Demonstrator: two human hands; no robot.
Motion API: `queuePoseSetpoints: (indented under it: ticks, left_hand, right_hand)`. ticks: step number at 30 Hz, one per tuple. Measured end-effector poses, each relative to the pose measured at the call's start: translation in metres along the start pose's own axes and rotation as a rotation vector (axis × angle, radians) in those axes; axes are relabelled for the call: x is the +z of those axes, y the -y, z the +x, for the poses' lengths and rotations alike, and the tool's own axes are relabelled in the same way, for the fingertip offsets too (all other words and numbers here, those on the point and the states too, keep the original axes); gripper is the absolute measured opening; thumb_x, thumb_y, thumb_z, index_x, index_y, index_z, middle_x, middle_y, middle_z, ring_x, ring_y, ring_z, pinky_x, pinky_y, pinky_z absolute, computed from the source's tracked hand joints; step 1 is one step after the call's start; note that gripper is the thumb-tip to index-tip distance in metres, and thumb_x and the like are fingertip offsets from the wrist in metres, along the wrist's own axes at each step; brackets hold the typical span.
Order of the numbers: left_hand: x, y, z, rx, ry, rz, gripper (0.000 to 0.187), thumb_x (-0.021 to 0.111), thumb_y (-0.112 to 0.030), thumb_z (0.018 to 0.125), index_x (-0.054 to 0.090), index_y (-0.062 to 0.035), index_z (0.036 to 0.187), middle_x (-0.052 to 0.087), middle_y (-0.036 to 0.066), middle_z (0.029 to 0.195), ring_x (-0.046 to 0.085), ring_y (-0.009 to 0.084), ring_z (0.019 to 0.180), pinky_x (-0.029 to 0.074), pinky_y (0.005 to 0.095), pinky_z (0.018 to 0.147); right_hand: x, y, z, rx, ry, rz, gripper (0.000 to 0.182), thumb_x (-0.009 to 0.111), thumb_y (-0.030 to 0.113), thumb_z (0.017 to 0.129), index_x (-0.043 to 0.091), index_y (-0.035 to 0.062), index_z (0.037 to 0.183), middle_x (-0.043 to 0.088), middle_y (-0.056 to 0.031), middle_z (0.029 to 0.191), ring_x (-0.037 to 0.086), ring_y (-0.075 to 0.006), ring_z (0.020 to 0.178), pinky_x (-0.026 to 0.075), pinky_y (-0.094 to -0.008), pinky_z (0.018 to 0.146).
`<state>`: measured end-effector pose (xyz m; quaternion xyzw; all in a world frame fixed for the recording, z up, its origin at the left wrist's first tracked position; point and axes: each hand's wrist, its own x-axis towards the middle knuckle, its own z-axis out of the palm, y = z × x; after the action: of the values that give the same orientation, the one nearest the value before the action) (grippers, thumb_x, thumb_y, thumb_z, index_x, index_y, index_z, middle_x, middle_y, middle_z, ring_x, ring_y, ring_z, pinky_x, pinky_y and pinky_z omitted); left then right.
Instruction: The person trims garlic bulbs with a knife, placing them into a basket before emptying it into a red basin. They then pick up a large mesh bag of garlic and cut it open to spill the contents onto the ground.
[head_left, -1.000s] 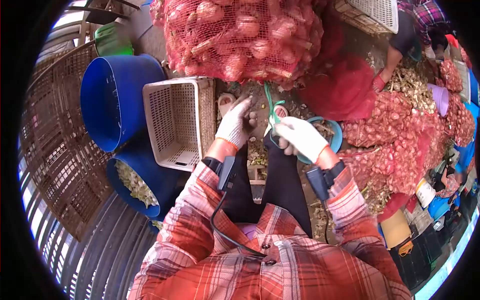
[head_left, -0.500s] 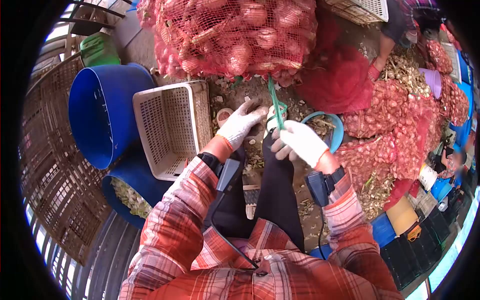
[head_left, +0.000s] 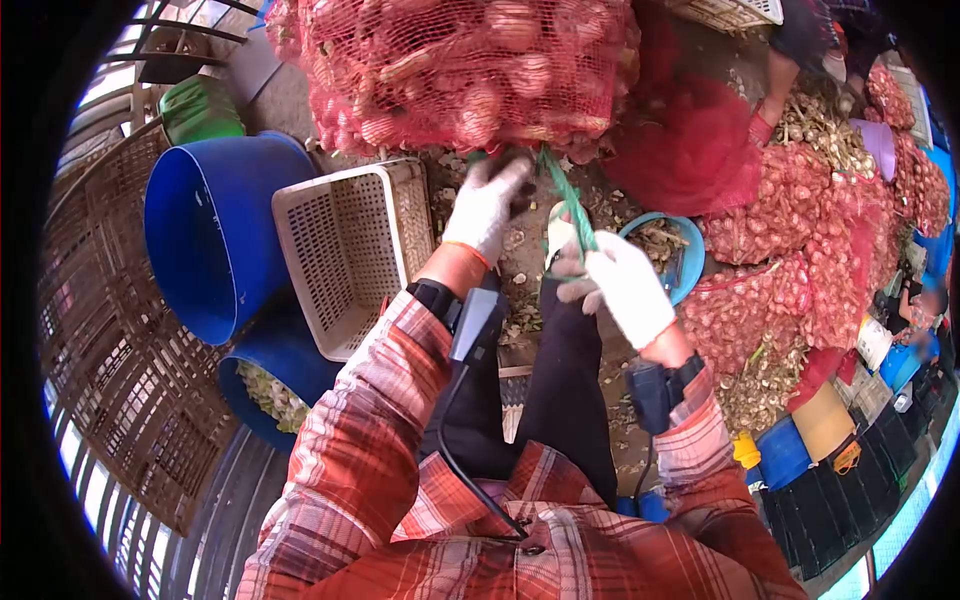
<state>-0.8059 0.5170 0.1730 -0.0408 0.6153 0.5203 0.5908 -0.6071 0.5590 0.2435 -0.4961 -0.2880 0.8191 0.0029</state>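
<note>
A large red mesh sack (head_left: 470,75) filled with bulbs that look like garlic stands in front of me. A green cord (head_left: 572,200) hangs from its lower edge, pulled taut toward me. My right hand (head_left: 622,285), in a white glove, is closed on the cord's near end. My left hand (head_left: 485,205), also gloved, reaches to the bottom of the sack, left of the cord. Its fingertips are dark and blurred, so their grip cannot be made out. A small green bit shows beside them at the sack's edge.
To the left are a white plastic crate (head_left: 345,260), a blue barrel (head_left: 215,240) and another blue barrel holding pale scraps (head_left: 275,395). On the right lie a blue basin (head_left: 690,262), more filled mesh sacks (head_left: 770,300) and loose garlic (head_left: 760,390). A co-worker's leg (head_left: 778,90) shows at upper right.
My left hand has moved forward to the sack's lower edge. My right hand, still holding the green cord, has shifted slightly right and toward me, and the cord slants more.
</note>
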Motion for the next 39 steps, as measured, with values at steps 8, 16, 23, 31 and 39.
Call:
queuePoseSetpoints:
  ticks: [8,16,23,31,39]
  left_hand:
    - [0.003,0.018,0.033,-0.059,0.173,-0.696,0.035,0.071,-0.032,0.094,0.059,-0.0108,0.119,0.064,0.001,0.110,0.059,0.0177,0.092,0.049,0.0325,0.084]
    - [-0.013,0.001,0.003,-0.009,-0.036,0.204,0.065,0.059,-0.042,0.100,0.042,-0.0016,0.149,0.052,0.013,0.144,0.047,0.0231,0.135,0.047,0.0388,0.102]
    - [-0.039,-0.002,0.011,0.117,-0.049,0.322,0.058,0.060,-0.036,0.100,0.049,0.0048,0.139,0.062,0.009,0.126,0.058,0.0159,0.111,0.047,0.0294,0.095]
    - [-0.016,-0.003,0.015,-0.152,0.176,0.077,0.043,0.064,-0.042,0.098,0.058,-0.0084,0.124,0.065,0.001,0.091,0.061,0.0098,0.068,0.047,0.0227,0.057]
    - [-0.016,0.008,0.028,0.009,0.163,-0.181,0.021,0.066,-0.026,0.098,0.062,-0.0133,0.114,0.059,-0.005,0.095,0.046,0.0055,0.074,0.041,0.0226,0.068]
  right_hand:
    - [-0.051,0.003,0.009,-0.161,-0.412,-0.120,0.031,0.058,0.020,0.097,0.061,0.0025,0.122,0.069,-0.0048,0.097,0.068,-0.0143,0.083,0.053,-0.0261,0.069]
    - [0.001,0.000,0.081,-0.548,-0.425,-0.516,0.059,0.079,0.027,0.083,0.057,0.0021,0.131,0.061,-0.0193,0.129,0.068,-0.0278,0.100,0.054,-0.0361,0.089]
    - [0.005,0.006,0.118,-0.441,-0.303,-0.526,0.035,0.068,0.030,0.091,0.068,-0.0002,0.108,0.071,-0.0131,0.088,0.068,-0.0249,0.073,0.053,-0.0370,0.067]
    - [-0.020,0.005,0.073,-0.057,-0.014,-0.314,0.030,0.057,0.034,0.100,0.064,0.0046,0.099,0.059,-0.0007,0.069,0.056,-0.0081,0.055,0.044,-0.0225,0.050]
    - [-0.015,-0.041,0.087,-0.300,0.097,-0.392,0.028,0.058,0.027,0.096,0.063,0.0002,0.097,0.063,-0.0160,0.076,0.062,-0.0214,0.071,0.048,-0.0371,0.065]
